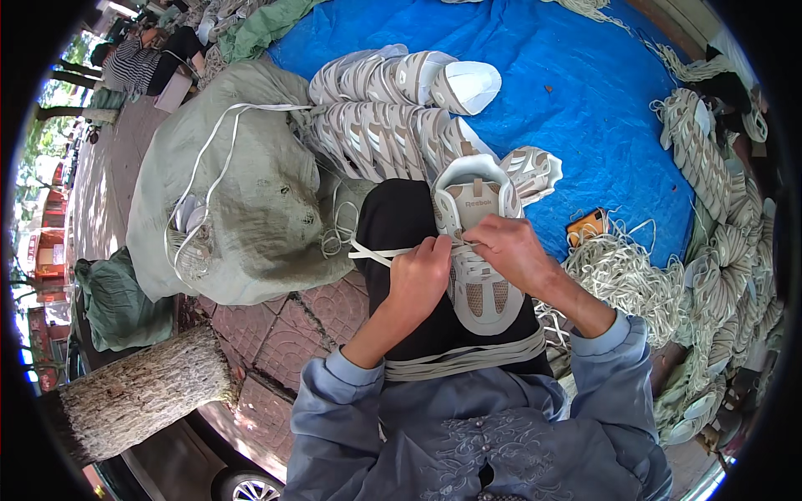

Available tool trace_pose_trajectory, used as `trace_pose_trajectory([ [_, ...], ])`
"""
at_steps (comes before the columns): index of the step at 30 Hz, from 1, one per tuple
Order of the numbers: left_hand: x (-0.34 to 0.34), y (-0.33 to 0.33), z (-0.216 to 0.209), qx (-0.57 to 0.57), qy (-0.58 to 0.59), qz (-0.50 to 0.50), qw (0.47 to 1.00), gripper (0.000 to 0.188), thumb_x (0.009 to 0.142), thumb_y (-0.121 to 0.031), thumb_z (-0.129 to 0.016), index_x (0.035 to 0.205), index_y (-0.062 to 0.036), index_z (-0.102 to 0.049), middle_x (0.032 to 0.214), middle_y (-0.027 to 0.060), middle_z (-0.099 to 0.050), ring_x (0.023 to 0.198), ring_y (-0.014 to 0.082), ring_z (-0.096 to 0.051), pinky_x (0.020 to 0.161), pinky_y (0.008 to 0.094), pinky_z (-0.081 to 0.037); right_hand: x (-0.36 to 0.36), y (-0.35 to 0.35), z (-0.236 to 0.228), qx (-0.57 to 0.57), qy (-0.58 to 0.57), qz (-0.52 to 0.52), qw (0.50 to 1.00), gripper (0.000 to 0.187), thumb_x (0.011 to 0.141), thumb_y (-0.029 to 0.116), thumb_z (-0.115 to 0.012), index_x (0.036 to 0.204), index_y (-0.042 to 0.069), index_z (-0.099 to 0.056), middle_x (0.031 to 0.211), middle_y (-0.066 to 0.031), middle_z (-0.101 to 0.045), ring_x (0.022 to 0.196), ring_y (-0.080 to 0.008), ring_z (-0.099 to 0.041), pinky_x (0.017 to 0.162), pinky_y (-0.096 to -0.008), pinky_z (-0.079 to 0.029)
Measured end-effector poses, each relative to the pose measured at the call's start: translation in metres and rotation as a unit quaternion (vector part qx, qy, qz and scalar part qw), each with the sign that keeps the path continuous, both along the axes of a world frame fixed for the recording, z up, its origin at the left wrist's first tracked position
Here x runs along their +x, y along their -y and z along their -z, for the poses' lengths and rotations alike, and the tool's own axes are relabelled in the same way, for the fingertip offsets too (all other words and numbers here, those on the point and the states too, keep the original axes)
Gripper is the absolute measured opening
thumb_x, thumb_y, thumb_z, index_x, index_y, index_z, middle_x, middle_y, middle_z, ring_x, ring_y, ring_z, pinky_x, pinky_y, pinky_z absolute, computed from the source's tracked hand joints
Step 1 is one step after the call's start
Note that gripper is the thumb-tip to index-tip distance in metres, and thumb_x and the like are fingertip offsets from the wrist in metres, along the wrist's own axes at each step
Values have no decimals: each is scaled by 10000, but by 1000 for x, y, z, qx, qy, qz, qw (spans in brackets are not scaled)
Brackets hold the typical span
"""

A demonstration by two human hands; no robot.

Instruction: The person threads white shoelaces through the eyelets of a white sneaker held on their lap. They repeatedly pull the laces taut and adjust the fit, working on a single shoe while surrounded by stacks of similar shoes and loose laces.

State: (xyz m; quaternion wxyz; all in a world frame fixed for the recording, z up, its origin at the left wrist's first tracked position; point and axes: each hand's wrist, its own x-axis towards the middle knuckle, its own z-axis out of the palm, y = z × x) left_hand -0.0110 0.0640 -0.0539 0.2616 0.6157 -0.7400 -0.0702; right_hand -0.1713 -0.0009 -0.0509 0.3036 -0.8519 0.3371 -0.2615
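A beige and white shoe upper without a visible sole lies on my lap, its toe toward me and its heel opening away. My left hand is closed at its left eyelet edge, pinching a cream shoelace whose loose end sticks out to the left. On the other side of the lacing, my right hand pinches too, its fingers bent over the lace; the exact grip is hidden. More flat laces lie stretched across my thighs in a bundle.
Rows of nested shoe uppers lie ahead on a blue tarp. A big stuffed sack stands left. Right are a tangled lace pile, an orange-backed phone and more uppers. A tree trunk rises lower left.
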Motion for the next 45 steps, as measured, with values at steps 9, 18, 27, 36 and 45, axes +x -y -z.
trace_pose_trajectory([
  [9,-2,-2,1,-74,25,40,996,165,632,-2,-568,778,-33,-497,612,59,-495,537,188,-549,431,293,-451,16,2,-9,351,64,60,932,171,610,-30,-579,771,13,-618,629,-77,-594,550,-129,-567,506,-241,-456],
  [18,-4,3,4,-79,77,62,992,298,624,2,-571,916,-16,-515,634,64,-520,534,187,-550,430,286,-444,-2,-4,-5,397,161,139,893,148,643,-49,-560,767,9,-616,621,-45,-590,519,-83,-533,465,-229,-420],
  [27,1,10,-6,-18,4,94,995,381,630,9,-567,1002,-16,-489,589,58,-512,508,189,-561,427,295,-444,19,-18,6,132,69,93,984,32,648,17,-561,648,48,-570,629,-116,-582,589,-251,-589,531,-328,-461],
  [36,-2,22,-32,128,301,180,928,120,683,-63,-524,786,-1,-529,561,80,-535,497,199,-573,446,289,-455,-13,-9,0,411,209,99,882,107,675,-35,-596,767,10,-625,659,-41,-594,534,-71,-517,443,-207,-405],
  [45,-5,53,-49,406,42,102,907,87,714,-57,-495,687,13,-539,584,160,-570,517,261,-595,468,367,-460,-44,-7,22,214,171,99,957,116,659,33,-653,774,51,-644,691,-59,-603,564,-139,-549,515,-260,-438],
])
